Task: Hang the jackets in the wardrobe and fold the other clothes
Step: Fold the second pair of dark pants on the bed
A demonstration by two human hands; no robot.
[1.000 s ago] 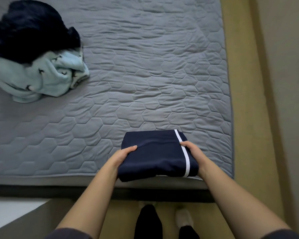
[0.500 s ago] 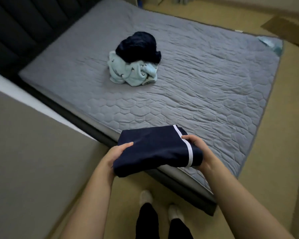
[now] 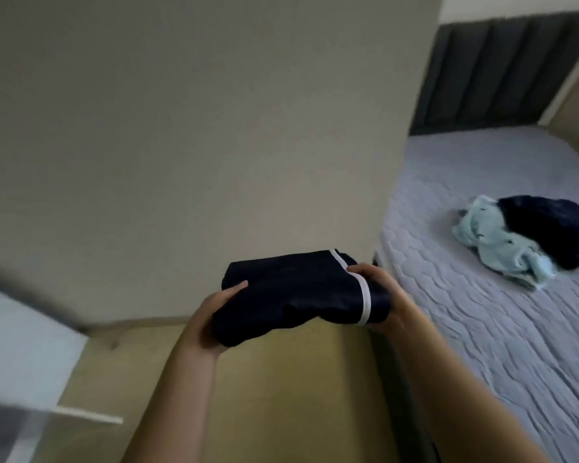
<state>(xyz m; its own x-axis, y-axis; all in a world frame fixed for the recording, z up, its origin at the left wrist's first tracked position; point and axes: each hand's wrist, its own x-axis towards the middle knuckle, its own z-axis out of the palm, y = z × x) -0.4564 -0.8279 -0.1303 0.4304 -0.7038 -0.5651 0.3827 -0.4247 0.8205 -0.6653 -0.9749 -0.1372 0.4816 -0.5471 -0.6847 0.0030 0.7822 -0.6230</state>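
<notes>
Navy folded garment (image 3: 291, 292) with white stripe; grey quilted mattress (image 3: 482, 315).

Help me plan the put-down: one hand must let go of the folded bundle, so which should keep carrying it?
Probably the left hand: it sits under the navy bundle, bearing it. The right hand only pinches the striped end from the side.

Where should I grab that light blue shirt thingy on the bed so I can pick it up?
Grab the light blue garment by its loose bunched end nearest the bed's edge, reaching in from that side. Its far side sits against the dark garment, possibly tucked underneath, so pulling from there would probably drag both.
</notes>
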